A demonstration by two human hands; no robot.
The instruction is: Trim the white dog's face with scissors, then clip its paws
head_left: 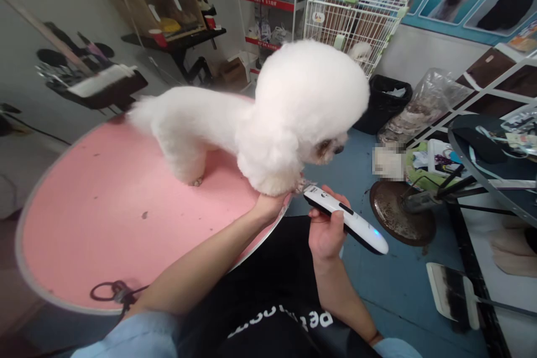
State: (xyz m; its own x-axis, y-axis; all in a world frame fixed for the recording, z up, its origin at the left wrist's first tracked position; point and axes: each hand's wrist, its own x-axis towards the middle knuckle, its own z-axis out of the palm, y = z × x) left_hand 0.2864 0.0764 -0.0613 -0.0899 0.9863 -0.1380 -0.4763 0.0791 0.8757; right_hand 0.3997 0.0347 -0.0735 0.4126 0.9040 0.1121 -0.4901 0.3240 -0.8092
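A fluffy white dog [310, 92] with a rounded head stands on a round pink table [104, 224], facing right. My left hand [271, 206] is under its front leg, at the table's edge, closed around the leg; fur hides most of the fingers. In my right hand [328, 232] is a white and black hair clipper [346, 217] with a blue light glowing near its rear end. The clipper's blade end is at the dog's front paw [299, 183]; whether it touches cannot be made out.
A dark cord loop [113, 291] lies at the table's near left edge. Behind the dog are a wire cage [352, 17] and a black bin [384, 103]. At right stand a dark round table [495, 151] with a rusty base [403, 212] and a dustpan [453, 296]. A tool tray [98, 84] hangs left.
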